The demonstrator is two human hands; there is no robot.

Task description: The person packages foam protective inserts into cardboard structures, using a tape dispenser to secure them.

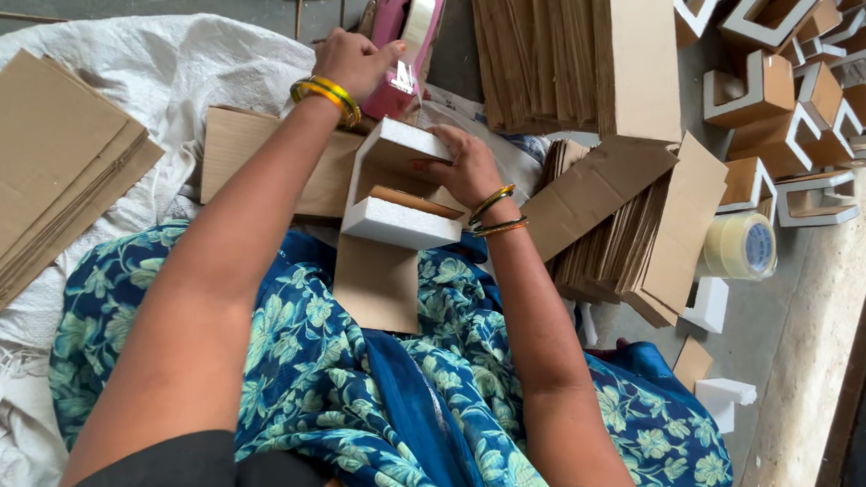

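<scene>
**Foam Piece and Tape Dispenser: Condition**

I held a white foam U-shaped piece (397,191), partly wrapped in brown cardboard, tilted on my lap. A cardboard flap hung below it. My pink tape dispenser (402,35), loaded with clear tape, stood just beyond it.

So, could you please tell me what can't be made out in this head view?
- Left hand: its fingertips are hidden behind the pink tape dispenser.
- Right hand: its fingertips are hidden inside the foam and cardboard piece.
- Cardboard stack: cut off by the left edge.
- Finished pieces: cut off by the right edge.
</scene>
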